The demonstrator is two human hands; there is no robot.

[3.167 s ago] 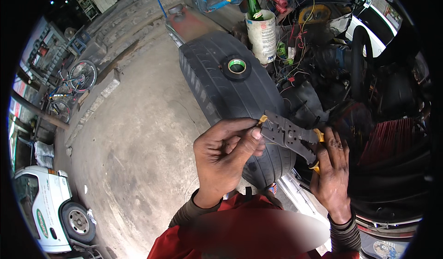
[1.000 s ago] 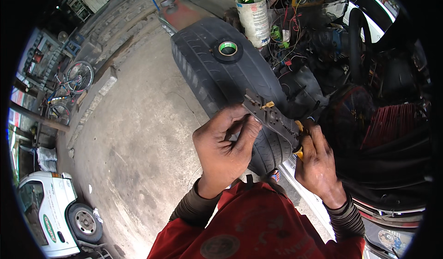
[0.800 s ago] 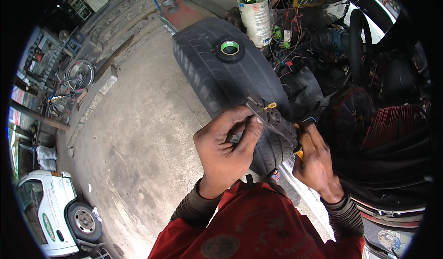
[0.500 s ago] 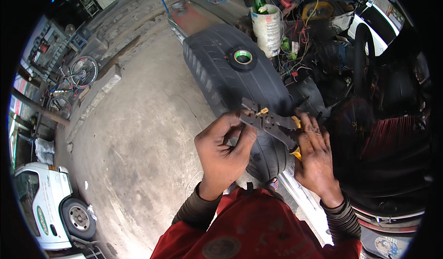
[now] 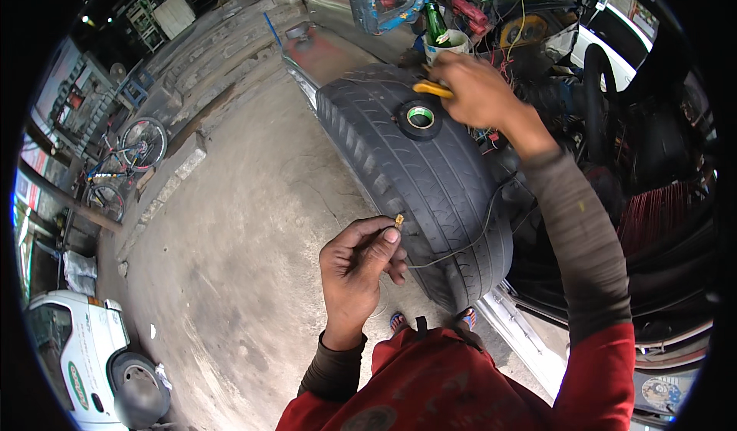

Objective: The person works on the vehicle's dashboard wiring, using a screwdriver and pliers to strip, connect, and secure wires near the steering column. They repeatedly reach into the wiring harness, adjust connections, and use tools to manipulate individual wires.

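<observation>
Two hands are seen from the head camera, well apart from each other. A small yellow connector (image 5: pixel 399 219) on the end of a thin wire (image 5: pixel 461 247) is pinched between thumb and fingertip of the left hand (image 5: pixel 361 274), held just in front of the tyre (image 5: pixel 430 178) lying flat. The right hand (image 5: pixel 476 89) is stretched out to the far end of the tyre, closed around the yellow handles of a tool (image 5: pixel 432 89), right beside a roll of black tape (image 5: pixel 419 118) resting on the tread. As a guess, the terminal looks already fitted on the wire, with the taping or hooking-up not yet done. Room-wise: lots of bare concrete floor (image 5: pixel 253 224) is left open on the left side, while the right is crowded by a tangle of wires and dark car parts (image 5: pixel 652 147). A white bucket with a green bottle (image 5: pixel 439 33) is parked just past the right hand, so it's pretty tight there.
</observation>
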